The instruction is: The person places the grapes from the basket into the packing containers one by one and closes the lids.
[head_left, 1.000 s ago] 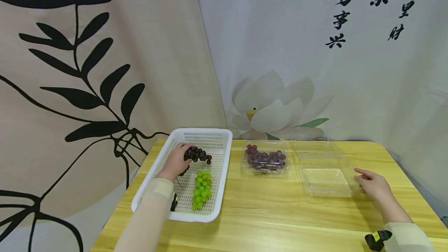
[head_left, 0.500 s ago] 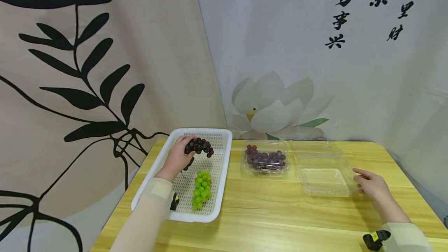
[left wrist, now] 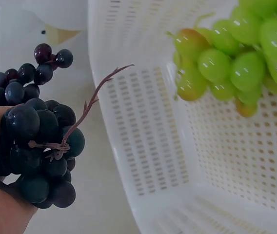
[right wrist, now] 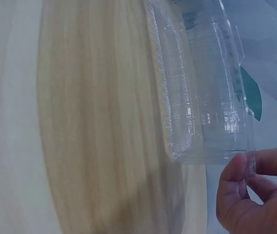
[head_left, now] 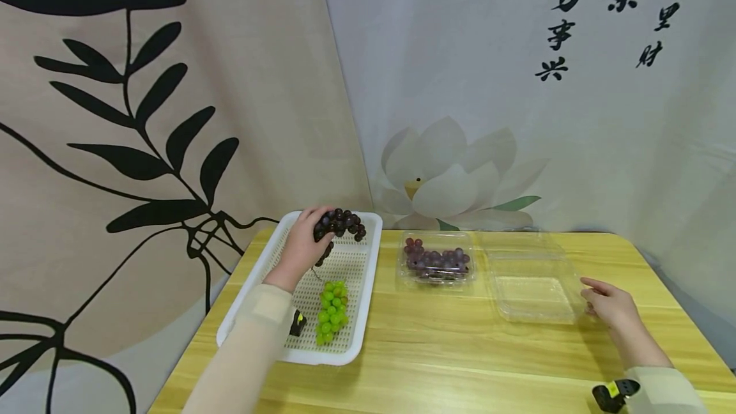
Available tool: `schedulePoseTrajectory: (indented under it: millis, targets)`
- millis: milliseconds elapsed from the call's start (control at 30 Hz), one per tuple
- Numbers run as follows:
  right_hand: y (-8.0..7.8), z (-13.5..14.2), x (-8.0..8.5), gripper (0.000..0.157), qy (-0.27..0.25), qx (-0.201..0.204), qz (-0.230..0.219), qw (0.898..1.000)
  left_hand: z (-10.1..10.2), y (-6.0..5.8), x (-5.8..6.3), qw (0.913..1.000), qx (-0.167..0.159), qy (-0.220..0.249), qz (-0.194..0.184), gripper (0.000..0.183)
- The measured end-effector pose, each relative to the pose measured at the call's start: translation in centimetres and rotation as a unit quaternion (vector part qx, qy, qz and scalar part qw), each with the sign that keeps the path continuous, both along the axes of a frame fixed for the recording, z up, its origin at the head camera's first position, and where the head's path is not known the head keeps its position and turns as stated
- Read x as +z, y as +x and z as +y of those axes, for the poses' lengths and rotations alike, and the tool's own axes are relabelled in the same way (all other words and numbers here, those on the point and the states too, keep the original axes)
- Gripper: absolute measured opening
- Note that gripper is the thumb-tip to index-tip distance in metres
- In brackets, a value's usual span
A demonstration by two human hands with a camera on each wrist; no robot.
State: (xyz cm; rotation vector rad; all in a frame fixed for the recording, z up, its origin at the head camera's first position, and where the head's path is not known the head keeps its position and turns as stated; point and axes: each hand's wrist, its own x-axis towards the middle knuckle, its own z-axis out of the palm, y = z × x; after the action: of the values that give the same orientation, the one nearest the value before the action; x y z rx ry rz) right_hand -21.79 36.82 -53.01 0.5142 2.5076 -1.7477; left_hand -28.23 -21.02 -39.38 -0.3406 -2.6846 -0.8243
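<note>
My left hand (head_left: 301,245) grips a bunch of dark grapes (head_left: 346,222) and holds it raised over the far part of a white basket (head_left: 370,286). In the left wrist view the bunch (left wrist: 41,146) hangs from the hand, its thin brown stem sticking out. Green grapes (head_left: 331,312) lie inside the basket, apart from the hand. On the right, my right hand (head_left: 615,308) is at the side of an open clear plastic clamshell box (head_left: 531,299). Close up in the right wrist view, thumb and fingers pinch the box's rim (right wrist: 251,163).
A second clamshell box (head_left: 437,276), with purple grapes (head_left: 437,260) inside, stands between the basket and the open box. All stand on a wooden table (head_left: 437,356). A printed curtain (head_left: 276,114) hangs right behind its far edge.
My left hand has lifted the dark grapes up from the basket and moved slightly right and farther away. The right hand stays at the open box, almost unmoved.
</note>
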Motion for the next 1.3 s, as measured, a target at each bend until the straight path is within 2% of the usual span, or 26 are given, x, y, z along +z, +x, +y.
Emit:
schedulePoseTrajectory:
  millis: [200, 300, 367, 700, 833, 867, 933, 1067, 1100, 1167, 1200, 1300]
  targets:
    - [1.1, -1.8, 2.2, 0.051, 0.010, -0.011, -0.008, 1.000, 1.8, 0.1, 0.7, 0.9997, -0.012, 0.020, 0.012, 0.049]
    - [1.6, -2.3, 3.0, 0.054, 0.022, 0.010, -0.012, 1.000, 2.9, 0.0, 0.9, 0.9992, -0.026, 0.023, 0.022, 0.049]
    - [1.8, -2.5, 3.3, 0.054, 0.022, 0.009, -0.016, 1.000, 3.6, -0.1, 1.0, 0.9986, -0.038, 0.023, 0.029, 0.049]
    - [1.5, -2.1, 2.3, 0.054, 0.010, -0.003, -0.016, 1.000, 7.4, -0.1, 1.9, 0.9964, -0.067, 0.016, 0.049, 0.049]
    - [1.5, -1.9, 2.2, 0.055, 0.014, 0.007, -0.012, 1.000, 9.0, 0.0, 2.2, 0.9948, -0.086, 0.020, 0.050, 0.050]
    - [1.5, -1.9, 2.1, 0.053, 0.007, -0.004, -0.012, 1.000, 9.4, 0.1, 2.2, 0.9945, -0.090, 0.022, 0.049, 0.050]
    - [1.4, -1.6, 1.9, 0.052, 0.002, 0.001, -0.009, 1.000, 10.2, 0.1, 2.1, 0.9939, -0.097, 0.026, 0.047, 0.051]
    - [1.2, -1.2, 1.5, 0.040, -0.025, -0.013, -0.011, 1.000, 11.7, 0.2, 1.7, 0.9930, -0.106, 0.027, 0.045, 0.051]
    - [1.2, -1.2, 1.5, 0.043, -0.018, -0.002, -0.010, 1.000, 12.1, 0.2, 1.6, 0.9928, -0.108, 0.027, 0.044, 0.051]
    - [1.3, -1.4, 1.8, 0.043, -0.015, -0.003, -0.011, 1.000, 12.9, 0.3, 1.5, 0.9929, -0.110, 0.022, 0.041, 0.051]
    - [1.4, -1.5, 2.0, 0.049, -0.008, 0.000, -0.009, 1.000, 13.3, 0.4, 1.4, 0.9928, -0.111, 0.020, 0.040, 0.052]
    - [1.7, -1.9, 2.7, 0.054, 0.011, 0.011, -0.010, 1.000, 14.6, 0.5, 1.4, 0.9925, -0.116, 0.011, 0.038, 0.052]
